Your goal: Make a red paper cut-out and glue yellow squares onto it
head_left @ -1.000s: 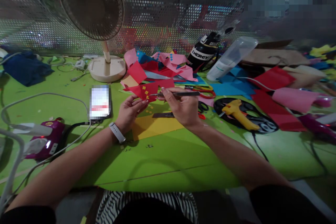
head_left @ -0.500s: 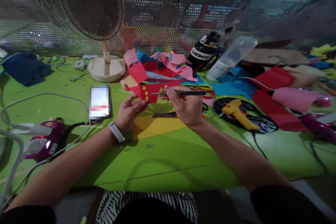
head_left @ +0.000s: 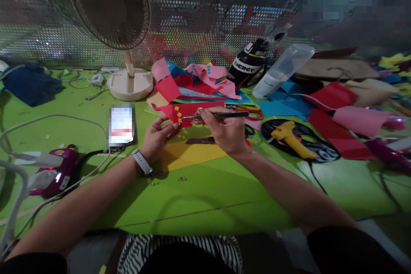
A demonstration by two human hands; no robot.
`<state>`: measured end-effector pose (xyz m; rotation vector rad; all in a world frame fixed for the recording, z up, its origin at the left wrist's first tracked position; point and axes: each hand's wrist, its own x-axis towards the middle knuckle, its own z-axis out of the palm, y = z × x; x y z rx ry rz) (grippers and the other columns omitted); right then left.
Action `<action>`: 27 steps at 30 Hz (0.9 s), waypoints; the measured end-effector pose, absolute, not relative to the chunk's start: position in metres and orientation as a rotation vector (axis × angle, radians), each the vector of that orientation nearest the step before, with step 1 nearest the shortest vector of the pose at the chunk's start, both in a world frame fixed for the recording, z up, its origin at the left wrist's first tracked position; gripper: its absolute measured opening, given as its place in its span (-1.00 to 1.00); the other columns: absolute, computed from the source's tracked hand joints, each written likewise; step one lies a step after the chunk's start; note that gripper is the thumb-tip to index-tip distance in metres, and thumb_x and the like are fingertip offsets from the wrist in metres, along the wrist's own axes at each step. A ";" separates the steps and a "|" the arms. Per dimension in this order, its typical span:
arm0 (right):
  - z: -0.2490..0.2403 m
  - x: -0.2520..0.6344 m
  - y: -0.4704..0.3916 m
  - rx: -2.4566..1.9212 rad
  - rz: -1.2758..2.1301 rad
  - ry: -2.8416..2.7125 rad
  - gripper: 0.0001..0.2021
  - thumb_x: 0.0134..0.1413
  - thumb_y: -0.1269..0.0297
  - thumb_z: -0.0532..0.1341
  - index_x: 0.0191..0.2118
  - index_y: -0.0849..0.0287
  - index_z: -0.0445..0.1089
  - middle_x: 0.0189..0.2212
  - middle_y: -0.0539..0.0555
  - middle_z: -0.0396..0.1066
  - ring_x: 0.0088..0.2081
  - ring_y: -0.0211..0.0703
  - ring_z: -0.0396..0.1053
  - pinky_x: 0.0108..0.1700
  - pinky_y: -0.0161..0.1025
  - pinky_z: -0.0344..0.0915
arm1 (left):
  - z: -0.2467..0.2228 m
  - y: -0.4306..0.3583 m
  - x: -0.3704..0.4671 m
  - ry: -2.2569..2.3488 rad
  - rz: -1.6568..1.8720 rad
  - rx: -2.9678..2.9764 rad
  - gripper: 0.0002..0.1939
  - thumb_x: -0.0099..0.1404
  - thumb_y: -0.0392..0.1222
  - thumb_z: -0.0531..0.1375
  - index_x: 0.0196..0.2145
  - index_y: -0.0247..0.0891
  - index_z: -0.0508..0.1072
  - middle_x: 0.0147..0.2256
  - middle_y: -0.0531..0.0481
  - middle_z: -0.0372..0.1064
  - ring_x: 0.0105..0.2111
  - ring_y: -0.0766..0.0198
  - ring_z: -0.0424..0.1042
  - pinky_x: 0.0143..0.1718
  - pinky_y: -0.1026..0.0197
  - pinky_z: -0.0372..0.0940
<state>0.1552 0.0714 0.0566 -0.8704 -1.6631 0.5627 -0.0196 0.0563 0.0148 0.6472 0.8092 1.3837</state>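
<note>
My left hand (head_left: 159, 136) pinches the lower left part of a red paper piece (head_left: 170, 110) that carries several small yellow squares (head_left: 177, 111). My right hand (head_left: 226, 130) is closed around dark metal tweezers (head_left: 231, 114), whose tip lies over the red paper beside the yellow squares. Whether the tip grips anything is too small to tell. Below the hands lies a yellow paper sheet (head_left: 183, 156), with a cutter (head_left: 201, 140) across its upper edge. Scissors with red and yellow handles (head_left: 253, 111) rest behind my right hand.
A fan (head_left: 130, 83) and a phone (head_left: 122, 125) stand and lie to the left, near a purple power strip (head_left: 59, 170) with cables. Coloured paper scraps (head_left: 205, 78), a black bottle (head_left: 245, 66) and a clear bottle (head_left: 282, 70) sit behind. At right is a yellow glue gun (head_left: 290, 137).
My right hand and the tweezers have shifted slightly left, bringing the tip closer to the yellow squares. My left hand has hardly moved.
</note>
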 end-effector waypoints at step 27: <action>0.054 0.159 0.075 -0.880 0.509 -1.737 -0.79 0.16 0.12 0.23 -0.35 0.15 0.47 -0.46 0.03 0.55 -0.42 -0.14 0.55 -0.41 -0.27 0.47 | 0.014 0.055 -0.019 0.801 1.380 0.630 -0.57 -0.09 -0.36 0.44 -0.27 -0.28 0.37 -0.38 0.02 0.55 -0.34 0.32 0.55 -0.12 0.22 0.40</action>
